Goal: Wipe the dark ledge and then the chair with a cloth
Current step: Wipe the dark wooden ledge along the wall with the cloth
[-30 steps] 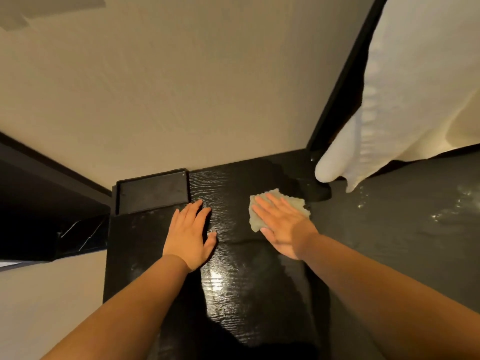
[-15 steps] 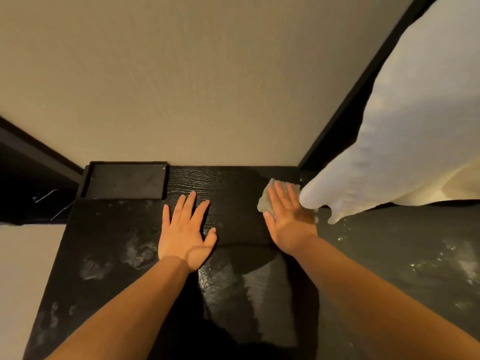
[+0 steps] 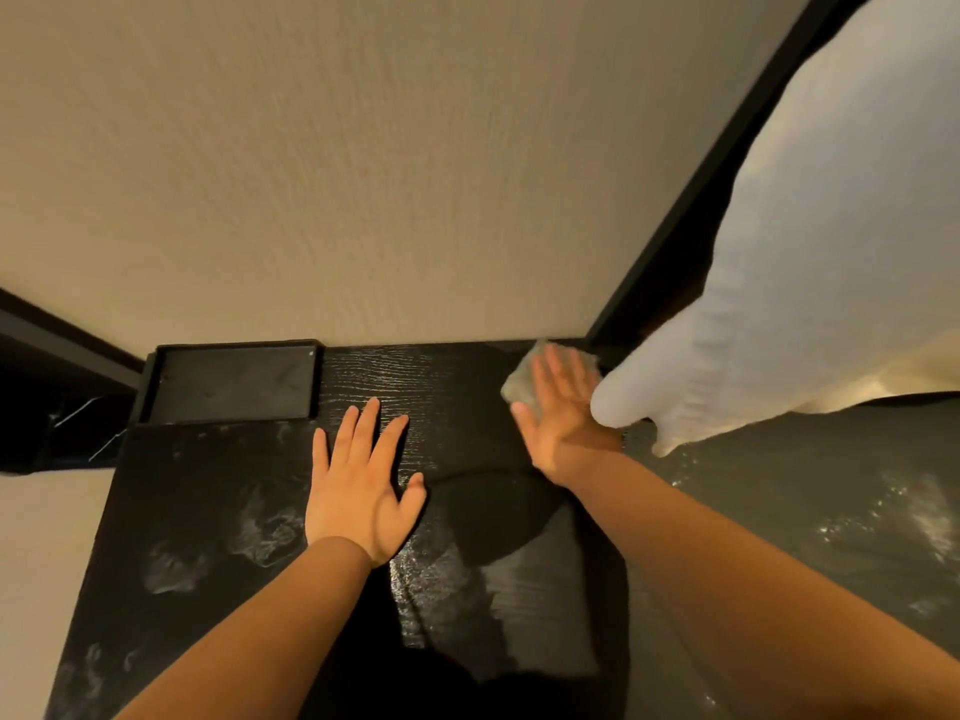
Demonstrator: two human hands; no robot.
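The dark wood-grain ledge [image 3: 447, 387] runs below the beige wall, with wet streaks and pale smudges on it. My right hand [image 3: 563, 413] lies flat with straight fingers on a small pale green cloth [image 3: 522, 384], pressing it into the ledge's far right corner by the wall. My left hand [image 3: 361, 483] rests flat on the ledge, fingers spread, holding nothing. No chair is in view.
A white curtain [image 3: 810, 262] hangs at the right, its lower tip just beside my right hand. A shallow black tray [image 3: 234, 379] sits at the ledge's back left. A dark grey surface [image 3: 831, 511] with pale marks extends to the right.
My right hand slid the cloth away from me and to the right, into the corner by the curtain. My left hand stayed flat on the ledge.
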